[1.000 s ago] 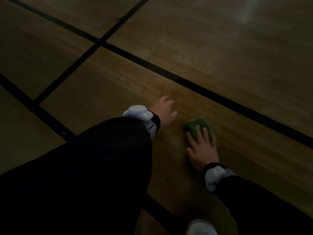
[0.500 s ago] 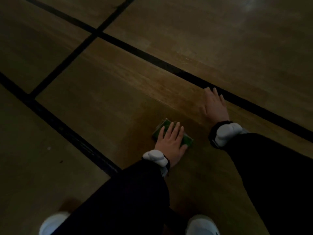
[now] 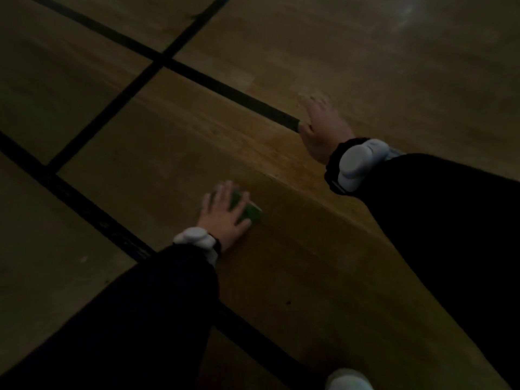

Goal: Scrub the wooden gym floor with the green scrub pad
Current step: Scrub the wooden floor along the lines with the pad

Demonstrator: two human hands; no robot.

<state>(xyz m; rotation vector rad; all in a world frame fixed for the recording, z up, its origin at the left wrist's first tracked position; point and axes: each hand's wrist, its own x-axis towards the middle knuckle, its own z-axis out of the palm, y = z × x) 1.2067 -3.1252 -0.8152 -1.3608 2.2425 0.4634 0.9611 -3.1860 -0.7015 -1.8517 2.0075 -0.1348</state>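
The green scrub pad (image 3: 250, 212) lies flat on the wooden gym floor (image 3: 157, 170), mostly covered by my left hand (image 3: 225, 215). That hand presses on the pad with straight, spread fingers; only the pad's right edge and a strip between the fingers show. My right hand (image 3: 323, 130) rests flat on the floor further away to the right, fingers extended over a black floor line. Both wrists carry white bands over dark sleeves. The scene is dim and slightly blurred.
Black court lines (image 3: 157, 61) cross the floor at the upper left and run diagonally past my left arm. A white shoe tip (image 3: 349, 380) shows at the bottom edge. A pale light reflection (image 3: 405, 15) sits on the floor at the top right.
One second ago my right hand pressed the pad; my left hand took it over. Since half a second ago my left hand and pad shifted slightly, and my right hand moved further away.
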